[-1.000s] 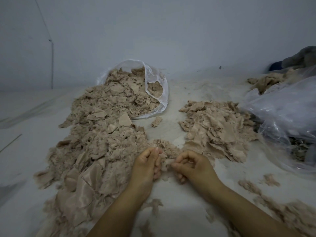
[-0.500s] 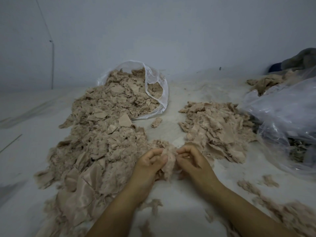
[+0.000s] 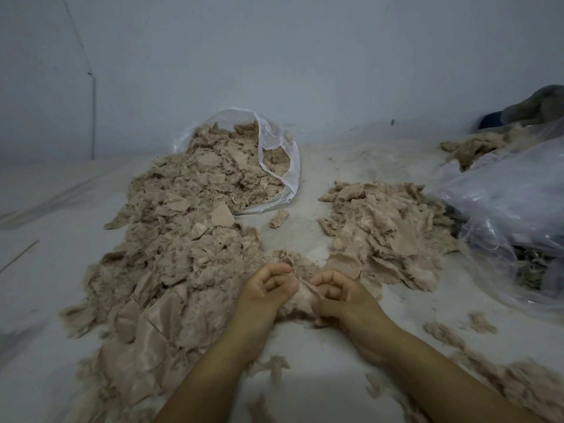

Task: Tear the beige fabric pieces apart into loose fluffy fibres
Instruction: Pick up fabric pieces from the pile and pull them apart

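Note:
A small beige fabric piece (image 3: 300, 296) is stretched between my two hands just above the pale floor. My left hand (image 3: 265, 293) pinches its left edge and my right hand (image 3: 341, 296) pinches its right edge, fingers curled. A big heap of beige fabric and fluffy fibres (image 3: 177, 254) runs along my left, spilling from a clear plastic bag (image 3: 274, 154). A smaller pile of beige fabric pieces (image 3: 387, 227) lies to my right front.
A large crumpled clear plastic bag (image 3: 512, 215) lies at the right with more beige scraps (image 3: 476, 145) behind it. Loose fibre tufts (image 3: 476, 325) are scattered at the lower right. A grey wall (image 3: 274, 71) closes the back.
Both hands have lifted a fabric piece from the heap's edge and now hold it stretched between them, a little closer to me.

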A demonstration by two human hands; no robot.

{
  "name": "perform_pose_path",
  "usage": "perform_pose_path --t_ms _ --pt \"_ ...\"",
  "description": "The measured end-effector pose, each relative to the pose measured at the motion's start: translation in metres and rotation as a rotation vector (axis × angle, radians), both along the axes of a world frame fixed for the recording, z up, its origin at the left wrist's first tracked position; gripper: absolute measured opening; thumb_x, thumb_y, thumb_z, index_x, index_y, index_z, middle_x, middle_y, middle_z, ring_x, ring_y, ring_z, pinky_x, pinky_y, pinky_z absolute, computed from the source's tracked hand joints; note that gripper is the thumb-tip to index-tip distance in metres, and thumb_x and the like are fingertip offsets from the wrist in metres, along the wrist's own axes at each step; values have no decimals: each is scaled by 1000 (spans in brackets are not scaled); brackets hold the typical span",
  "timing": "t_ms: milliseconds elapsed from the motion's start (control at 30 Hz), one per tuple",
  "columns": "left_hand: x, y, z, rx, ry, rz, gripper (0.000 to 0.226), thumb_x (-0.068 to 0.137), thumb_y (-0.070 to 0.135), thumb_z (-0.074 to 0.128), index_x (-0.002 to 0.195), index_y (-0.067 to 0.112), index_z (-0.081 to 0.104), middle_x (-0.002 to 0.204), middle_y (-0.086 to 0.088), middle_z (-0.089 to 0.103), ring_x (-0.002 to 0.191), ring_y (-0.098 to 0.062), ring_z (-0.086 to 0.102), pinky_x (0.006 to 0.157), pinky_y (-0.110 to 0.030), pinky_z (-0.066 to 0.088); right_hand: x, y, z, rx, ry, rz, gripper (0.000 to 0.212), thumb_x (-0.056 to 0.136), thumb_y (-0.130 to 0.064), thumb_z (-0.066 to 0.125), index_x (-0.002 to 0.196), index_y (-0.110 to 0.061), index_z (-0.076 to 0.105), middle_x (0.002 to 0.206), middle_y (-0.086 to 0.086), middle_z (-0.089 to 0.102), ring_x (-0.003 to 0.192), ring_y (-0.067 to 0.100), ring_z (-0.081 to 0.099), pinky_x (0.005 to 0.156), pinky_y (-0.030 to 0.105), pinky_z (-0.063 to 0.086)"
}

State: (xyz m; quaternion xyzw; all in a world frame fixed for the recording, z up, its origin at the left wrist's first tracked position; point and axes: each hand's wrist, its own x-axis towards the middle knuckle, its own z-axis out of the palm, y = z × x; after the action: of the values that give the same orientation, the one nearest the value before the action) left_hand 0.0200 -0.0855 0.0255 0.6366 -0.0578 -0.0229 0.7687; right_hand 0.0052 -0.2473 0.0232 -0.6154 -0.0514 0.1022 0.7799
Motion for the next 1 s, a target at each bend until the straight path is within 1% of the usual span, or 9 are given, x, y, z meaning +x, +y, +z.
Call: perform_pose_path --t_ms 133,300,400,500,567,700,800,867,1000 --pt "-3 -4 2 87 -81 -37 20 76 3 71 92 14 65 73 6 68 70 -8 65 64 -17 52 -2 1 2 -89 -10 -12 25 70 -25 75 85 -8 64 68 3 61 59 10 58 53 23 51" --pt "-3 -2 5 85 34 -53 38 60 28 77 94 16 67 70 4 67 60 -12 61 58 -22 52 0 0 2 -74 -127 -177 15 74 -20 74 73 -13 61 56 -1 55 49 10 48 48 22 43" --pt "-2 -1 4 115 49 -36 18 69 14 78 84 15 68 64 -1 64 53 -12 56 52 -21 50 -1 -1 2 -89 -136 -129 13 76 -15 75 75 -16 63 59 -1 58 52 9 52 50 19 43" --pt "-1 3 4 166 -2 -38 14 74 5 76 80 15 69 67 -5 66 56 -13 59 53 -21 50 -3 1 3 -159 -106 -40 20 70 -24 78 78 -13 64 64 1 62 55 9 56 51 20 44" --pt "0 4 5 144 -10 -19 14 73 3 75 76 15 69 64 -3 66 54 -12 59 52 -20 50 -2 1 4 -151 -129 -100 16 74 -19 76 69 -14 62 61 0 57 50 9 50 48 21 40" --pt "2 3 4 95 25 73 15 79 -2 68 75 12 68 59 -1 64 49 -9 58 51 -18 51 2 0 4 -34 -74 -234 29 79 -13 72 55 -23 58 60 0 54 52 11 44 51 25 35" --pt "1 2 5 -40 167 -41 8 87 5 60 89 6 68 67 -6 63 54 -12 58 51 -22 52 1 0 6 51 -54 -252 14 69 -25 75 63 -24 62 69 3 61 60 13 51 55 27 35" --pt "-3 -2 5 -127 239 -171 16 90 17 57 90 6 68 68 -9 63 56 -16 58 49 -26 52 -1 1 5 51 -65 -224 18 65 -25 77 73 -19 62 73 10 62 64 21 53 56 28 38" --pt "-5 -6 0 101 95 -104 13 90 7 58 81 7 67 55 -3 57 47 -10 51 48 -20 47 -5 4 0 -118 -113 -138 17 79 -9 73 84 -12 58 59 1 57 50 12 49 47 21 40"
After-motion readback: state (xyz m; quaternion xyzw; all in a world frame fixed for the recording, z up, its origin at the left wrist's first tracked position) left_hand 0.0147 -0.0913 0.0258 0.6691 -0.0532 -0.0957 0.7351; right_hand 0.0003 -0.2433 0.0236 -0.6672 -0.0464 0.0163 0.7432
